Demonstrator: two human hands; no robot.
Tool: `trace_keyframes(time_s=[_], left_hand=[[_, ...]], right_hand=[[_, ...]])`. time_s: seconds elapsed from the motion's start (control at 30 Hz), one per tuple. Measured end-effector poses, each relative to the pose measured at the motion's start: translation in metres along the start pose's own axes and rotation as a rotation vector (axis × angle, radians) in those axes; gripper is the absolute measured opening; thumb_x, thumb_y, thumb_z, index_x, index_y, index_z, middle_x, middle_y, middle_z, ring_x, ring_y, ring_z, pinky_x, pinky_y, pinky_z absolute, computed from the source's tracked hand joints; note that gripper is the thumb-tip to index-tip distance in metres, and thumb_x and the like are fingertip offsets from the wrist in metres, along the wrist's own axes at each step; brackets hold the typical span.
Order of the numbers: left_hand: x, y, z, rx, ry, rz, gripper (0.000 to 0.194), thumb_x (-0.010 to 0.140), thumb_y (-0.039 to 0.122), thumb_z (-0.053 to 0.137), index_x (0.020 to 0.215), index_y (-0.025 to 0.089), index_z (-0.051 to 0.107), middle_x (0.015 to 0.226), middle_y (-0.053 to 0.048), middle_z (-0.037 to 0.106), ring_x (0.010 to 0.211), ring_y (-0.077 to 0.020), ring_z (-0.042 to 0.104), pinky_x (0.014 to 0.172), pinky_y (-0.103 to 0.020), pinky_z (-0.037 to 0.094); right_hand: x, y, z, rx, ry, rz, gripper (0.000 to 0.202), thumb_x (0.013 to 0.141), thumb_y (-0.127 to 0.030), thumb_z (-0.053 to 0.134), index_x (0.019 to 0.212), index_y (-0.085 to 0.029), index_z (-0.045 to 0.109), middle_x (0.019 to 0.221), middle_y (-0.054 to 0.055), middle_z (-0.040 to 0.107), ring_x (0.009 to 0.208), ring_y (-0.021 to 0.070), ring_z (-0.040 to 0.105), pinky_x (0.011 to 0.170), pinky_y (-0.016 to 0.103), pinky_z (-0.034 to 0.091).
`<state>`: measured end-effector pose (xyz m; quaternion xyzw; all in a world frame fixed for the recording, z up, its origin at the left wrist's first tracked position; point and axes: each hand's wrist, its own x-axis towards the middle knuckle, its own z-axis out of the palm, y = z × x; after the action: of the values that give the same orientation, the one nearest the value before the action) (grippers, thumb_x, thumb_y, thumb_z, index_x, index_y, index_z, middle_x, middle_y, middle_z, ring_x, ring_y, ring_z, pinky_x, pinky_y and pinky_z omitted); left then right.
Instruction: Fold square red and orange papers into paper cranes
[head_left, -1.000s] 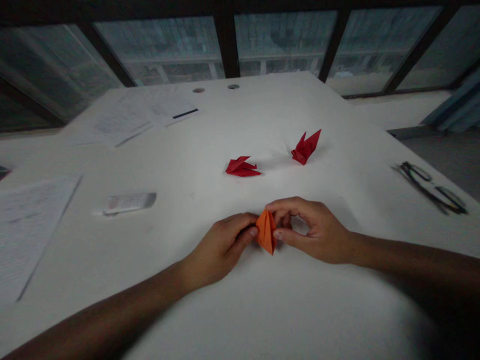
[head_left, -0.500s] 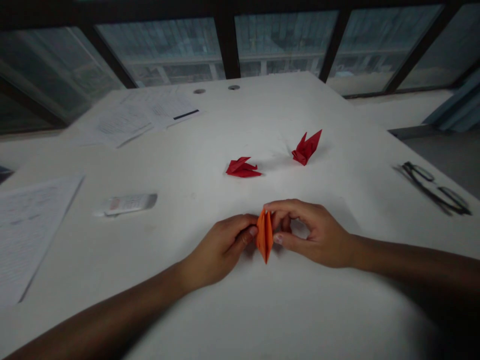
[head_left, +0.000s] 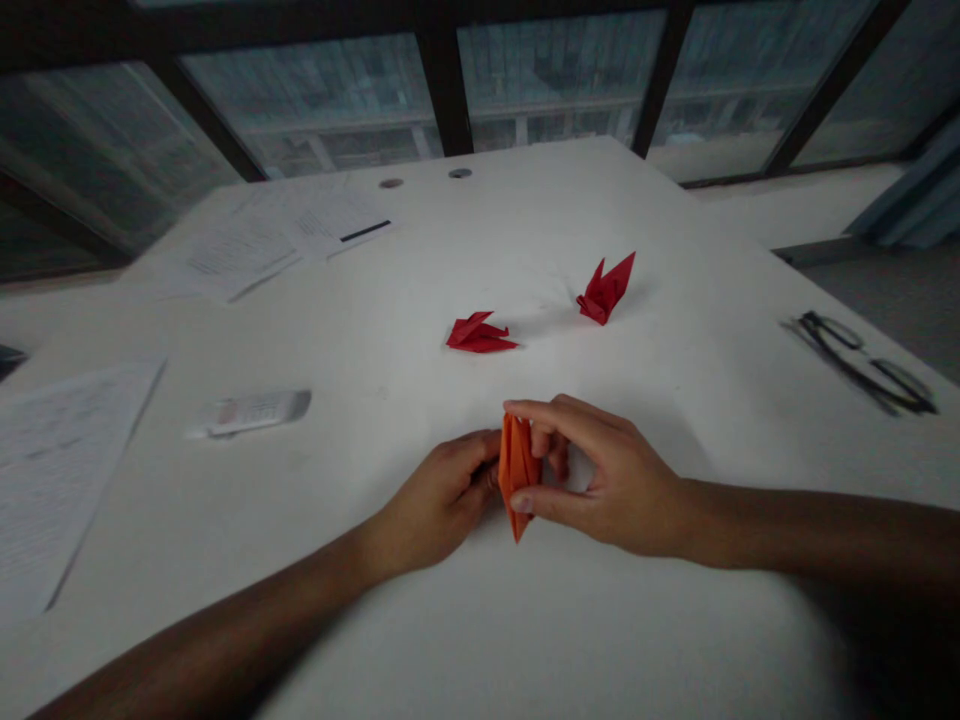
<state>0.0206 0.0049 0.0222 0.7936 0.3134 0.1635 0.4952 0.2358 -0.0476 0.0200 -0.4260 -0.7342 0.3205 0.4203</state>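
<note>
An orange folded paper point(head_left: 516, 465), long and pointed at its near end, is held between both hands just above the white table point(head_left: 360, 620). My left hand point(head_left: 439, 500) grips its left side; the left fingertips are partly hidden behind the paper. On the other side, my right hand point(head_left: 600, 475) has its thumb on the paper's lower right face and its index finger at the top tip. Beyond the hands lie a red folded paper bird point(head_left: 480, 333) and, farther right, a second red paper bird point(head_left: 606, 290) with a raised point.
Black-framed glasses point(head_left: 870, 365) lie at the right edge. A white tube-like item point(head_left: 259, 411) is left of the hands. Printed sheets point(head_left: 67, 470) lie at the left, with more papers point(head_left: 255, 245) at the back left. Windows stand behind the table.
The orange paper has turned, showing more of its face. My right thumb has moved left onto that face, and the right index finger reaches over the top. The view has shifted slightly.
</note>
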Motion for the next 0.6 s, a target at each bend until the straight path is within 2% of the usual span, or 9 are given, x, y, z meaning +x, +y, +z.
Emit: trace_keyframes(time_s=[0.17, 0.37, 0.47, 0.6], left_hand=[[0.001, -0.002, -0.001, -0.022, -0.001, 0.020, 0.030, 0.098, 0.010, 0.052, 0.118, 0.023, 0.070, 0.116, 0.001, 0.076, 0.102, -0.0143, 0.071, 0.090, -0.025, 0.054], [-0.002, -0.005, -0.001, -0.028, 0.010, -0.006, 0.030, 0.100, 0.012, 0.052, 0.121, 0.025, 0.068, 0.113, 0.002, 0.076, 0.096, -0.0125, 0.070, 0.088, -0.023, 0.054], [-0.002, -0.005, -0.001, -0.033, 0.025, -0.015, 0.024, 0.103, 0.019, 0.051, 0.119, 0.023, 0.068, 0.109, 0.000, 0.076, 0.093, -0.0127, 0.070, 0.085, -0.024, 0.055], [-0.002, -0.004, -0.002, -0.057, 0.062, -0.016, 0.020, 0.105, 0.025, 0.050, 0.112, 0.020, 0.068, 0.097, -0.001, 0.076, 0.084, -0.0123, 0.069, 0.080, -0.024, 0.055]], right_hand=[[0.000, -0.001, 0.000, -0.006, -0.008, 0.023, 0.066, 0.083, -0.026, 0.084, 0.143, -0.031, 0.055, 0.098, -0.002, 0.062, 0.078, 0.0127, 0.058, 0.075, 0.028, 0.054], [0.003, -0.003, -0.006, 0.034, -0.025, -0.027, 0.050, 0.091, -0.017, 0.073, 0.138, -0.028, 0.059, 0.099, -0.001, 0.060, 0.084, 0.0133, 0.060, 0.079, 0.029, 0.054], [0.005, -0.001, -0.009, 0.066, 0.015, -0.007, 0.040, 0.089, -0.011, 0.071, 0.125, -0.027, 0.062, 0.104, 0.000, 0.061, 0.081, 0.0119, 0.059, 0.077, 0.029, 0.054], [0.007, 0.004, -0.011, 0.133, 0.070, 0.036, 0.024, 0.087, -0.011, 0.069, 0.104, -0.025, 0.058, 0.098, -0.002, 0.059, 0.076, 0.0120, 0.059, 0.073, 0.029, 0.052]])
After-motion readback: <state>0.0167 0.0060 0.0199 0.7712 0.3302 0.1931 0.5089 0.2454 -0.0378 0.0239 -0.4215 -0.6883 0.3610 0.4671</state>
